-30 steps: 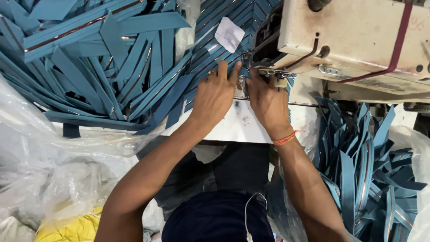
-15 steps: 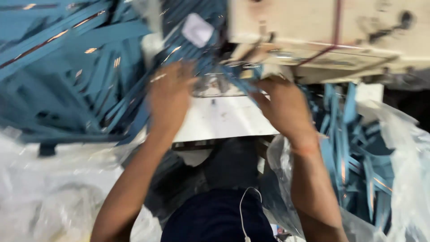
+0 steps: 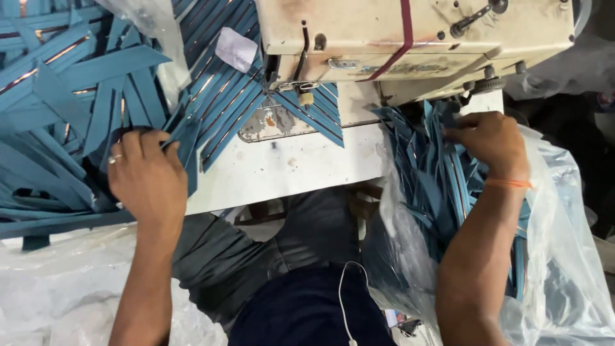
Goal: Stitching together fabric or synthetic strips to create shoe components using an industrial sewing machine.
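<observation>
Head view, hands spread apart, left (image 3: 147, 179) gripping blue strips (image 3: 77, 109), right (image 3: 487, 144) in bagged strips (image 3: 435, 173)

right fingertips (image 3: 456, 131) buried in strips (image 3: 428, 173); machine (image 3: 410, 38) top cropped

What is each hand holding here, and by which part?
Left hand pinches a blue strip at its near end. Right hand grips strips in the bag by their upper ends.

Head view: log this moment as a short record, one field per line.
Left hand: resting on the pile of blue strips, fingers curled over a few
Right hand: reaching into the clear bag of blue strips
Machine: cream sewing machine at the top
Under the needle: blue strips on the white table
</observation>
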